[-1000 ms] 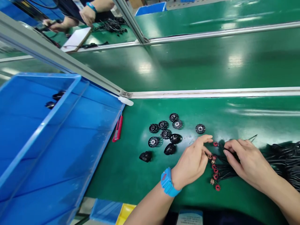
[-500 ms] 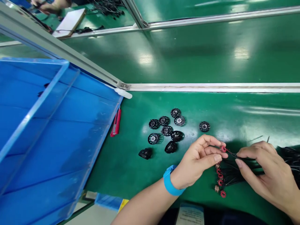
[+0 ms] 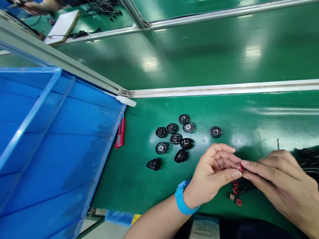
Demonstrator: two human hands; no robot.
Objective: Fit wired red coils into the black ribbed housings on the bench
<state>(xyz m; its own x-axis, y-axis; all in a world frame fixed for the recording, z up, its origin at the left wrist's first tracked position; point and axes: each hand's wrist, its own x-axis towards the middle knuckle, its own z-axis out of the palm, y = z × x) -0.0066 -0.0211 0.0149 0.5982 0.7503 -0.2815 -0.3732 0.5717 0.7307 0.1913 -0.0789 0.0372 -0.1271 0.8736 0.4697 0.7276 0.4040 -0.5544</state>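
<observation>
A small red ring-shaped coil (image 3: 239, 167) is pinched between the thumb and fingers of my left hand (image 3: 211, 172), which wears a blue wristband (image 3: 183, 199). The fingertips of my right hand (image 3: 281, 179) meet it from the other side, closed on the dark wires where they join the coil; the wires are mostly hidden. More red coils (image 3: 235, 190) hang in a row just below, with a copper-coloured one (image 3: 232, 197) among them. Behind my right knuckles a thin metal rod (image 3: 278, 144) sticks up; whether my hand holds it, I cannot tell.
Several black round openwork housings (image 3: 175, 138) lie mid-table, one housing (image 3: 215, 132) apart. Left stand a large blue bin (image 3: 82, 132) and a red utility knife (image 3: 120, 134). Black cables (image 3: 305, 159) pile at right. Another person's hand (image 3: 37, 7) shows beyond the frame rail (image 3: 199, 90).
My right hand has moved left along the wires until its fingertips meet the coil at my left hand. The coil has turned and sits slightly lower. The view has shifted a little.
</observation>
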